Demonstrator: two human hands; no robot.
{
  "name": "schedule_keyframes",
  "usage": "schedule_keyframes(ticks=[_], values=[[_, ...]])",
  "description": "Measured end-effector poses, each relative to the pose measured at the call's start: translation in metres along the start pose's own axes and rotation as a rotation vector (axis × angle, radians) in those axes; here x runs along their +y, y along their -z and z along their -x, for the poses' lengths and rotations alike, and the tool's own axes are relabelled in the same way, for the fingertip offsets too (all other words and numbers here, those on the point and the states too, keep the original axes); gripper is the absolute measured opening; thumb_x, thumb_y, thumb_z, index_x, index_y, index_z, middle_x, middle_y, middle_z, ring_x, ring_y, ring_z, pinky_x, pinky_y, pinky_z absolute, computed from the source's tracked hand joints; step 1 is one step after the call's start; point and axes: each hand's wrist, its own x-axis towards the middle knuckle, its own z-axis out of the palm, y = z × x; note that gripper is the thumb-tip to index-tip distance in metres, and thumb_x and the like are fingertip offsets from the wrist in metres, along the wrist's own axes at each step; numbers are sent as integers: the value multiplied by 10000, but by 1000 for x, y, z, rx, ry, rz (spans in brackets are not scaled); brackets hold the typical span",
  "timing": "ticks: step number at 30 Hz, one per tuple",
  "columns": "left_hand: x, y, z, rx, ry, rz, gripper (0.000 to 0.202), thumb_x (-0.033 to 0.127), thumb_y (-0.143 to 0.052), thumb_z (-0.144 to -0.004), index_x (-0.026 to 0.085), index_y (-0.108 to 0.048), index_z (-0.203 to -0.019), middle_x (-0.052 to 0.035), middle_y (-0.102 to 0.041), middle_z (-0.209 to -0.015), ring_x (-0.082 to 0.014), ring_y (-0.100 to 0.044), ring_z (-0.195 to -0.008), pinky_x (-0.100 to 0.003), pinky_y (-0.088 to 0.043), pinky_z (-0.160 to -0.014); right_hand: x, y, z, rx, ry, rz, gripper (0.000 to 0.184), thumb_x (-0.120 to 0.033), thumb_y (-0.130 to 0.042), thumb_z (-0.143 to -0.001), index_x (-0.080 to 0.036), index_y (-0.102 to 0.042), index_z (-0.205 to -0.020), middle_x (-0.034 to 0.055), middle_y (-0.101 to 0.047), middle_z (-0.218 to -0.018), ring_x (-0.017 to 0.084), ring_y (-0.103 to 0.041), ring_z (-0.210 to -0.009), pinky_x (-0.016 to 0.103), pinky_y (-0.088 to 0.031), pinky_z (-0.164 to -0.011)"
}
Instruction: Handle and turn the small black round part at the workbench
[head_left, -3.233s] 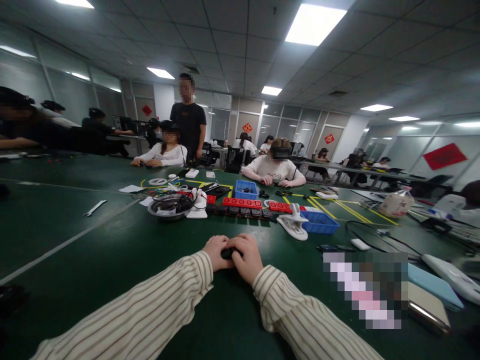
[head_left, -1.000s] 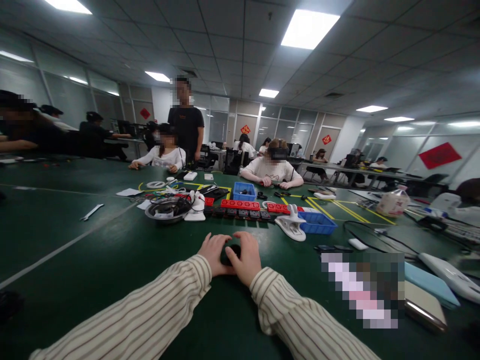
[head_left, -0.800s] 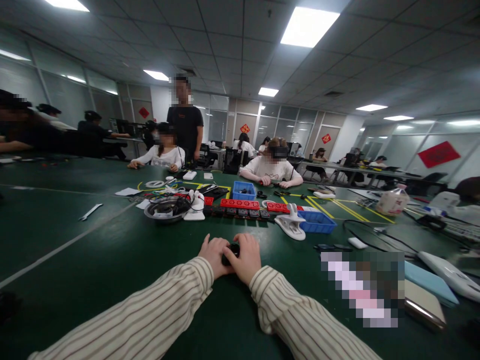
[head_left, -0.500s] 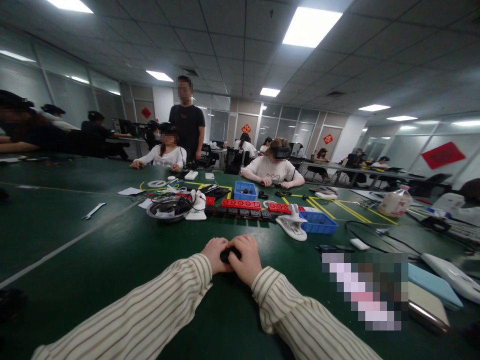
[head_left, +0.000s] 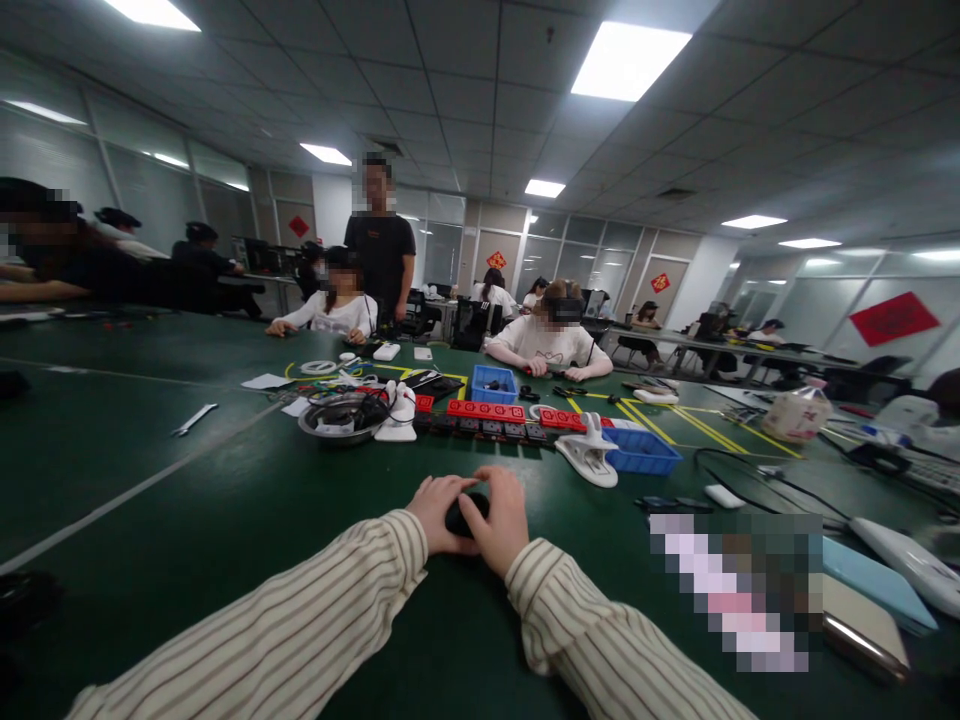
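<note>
Filling the lower view, green bench point(head_left: 315, 500) sits under both striped sleeves point(head_left: 262, 615). Left hand point(head_left: 439, 512) and right hand point(head_left: 505, 520) meet at center, fingers curled around small dark rounded object point(head_left: 455, 517) between them; can't tell if it touches the bench.

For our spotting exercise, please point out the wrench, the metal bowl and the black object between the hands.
Wrench point(head_left: 194, 420): head view, middle of its shank.
Metal bowl point(head_left: 347, 438): head view, near outer wall.
Black object point(head_left: 456, 518): head view, uncovered left part.
</note>
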Motion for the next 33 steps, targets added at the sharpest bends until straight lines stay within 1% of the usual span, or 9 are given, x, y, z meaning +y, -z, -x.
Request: schedule_keyframes(ticks=[4,8,11,14,19,21,26,29,33], values=[[5,2,3,26,24,-21,724,512,-753,-488,194,-501,-1087,-84,-544,-1094,-299,-476,-1077,-578,-180,-1016,4,-5,-1,-12,-74,59,229,-386,-542,-758,-171,-512,-830,52,-542,-803,218,-489,-792,355,-348,-740],[8,4,3,33,31,-57,505,498,-728,-527,181,-585,-894,-61,-570,-961,-277,-522,-975,-573,-181,-1015,4,-5,-3,-49,-73,76,206,-374,-579,-745,-186,-512,-695,19,-531,-711,200,-481,-749,332,-326,-724],[6,4,2,38,24,-69,402,451,-711,-567,193,-599,-854,-45,-572,-940,-260,-532,-955,-552,-193,-1019,3,-3,-3,-63,-50,56,137,-311,-570,-749,-185,-541,-703,20,-551,-727,193,-485,-765,322,-325,-731],[3,2,0,25,4,-68,416,398,-718,-565,202,-609,-915,-39,-575,-950,-255,-535,-952,-516,-250,-1004,1,-2,-3,-91,11,5,37,-195,-537,-723,-189,-573,-718,14,-586,-742,186,-496,-787,316,-337,-750],[-4,0,-4,-20,-26,-58,334,361,-741,-546,214,-646,-830,-26,-588,-960,-237,-545,-939,-382,-390,-906,-2,1,-2,-151,142,-89,176,-77,-450,-637,-211,-556,-593,-22,-611,-668,177,-523,-825,329,-338,-847],[-5,-1,-4,-28,-20,-56,371,374,-740,-550,222,-638,-873,-28,-586,-983,-247,-543,-957,-419,-362,-934,-3,3,-1,-156,163,-107,195,-80,-436,-636,-219,-571,-619,-23,-624,-701,184,-524,-872,344,-328,-880],[-2,1,-1,-6,19,-53,704,485,-739,-529,226,-489,-1134,-77,-539,-1128,-301,-495,-1062,-566,-247,-983,-2,4,0,-70,75,-83,195,-185,-477,-729,-186,-568,-902,44,-597,-908,208,-492,-929,355,-347,-855],[5,4,2,28,21,-68,718,523,-726,-528,208,-467,-1120,-86,-523,-1140,-301,-474,-1085,-591,-206,-994,2,0,-1,-22,-20,-41,218,-297,-491,-782,-159,-530,-946,76,-566,-902,224,-492,-882,369,-360,-807],[15,8,5,79,3,-115,608,520,-709,-540,178,-524,-1008,-86,-545,-1048,-290,-478,-1049,-570,-126,-1031,8,-7,-1,-30,-93,0,235,-363,-546,-770,-162,-526,-891,56,-555,-816,216,-501,-785,353,-365,-734]])
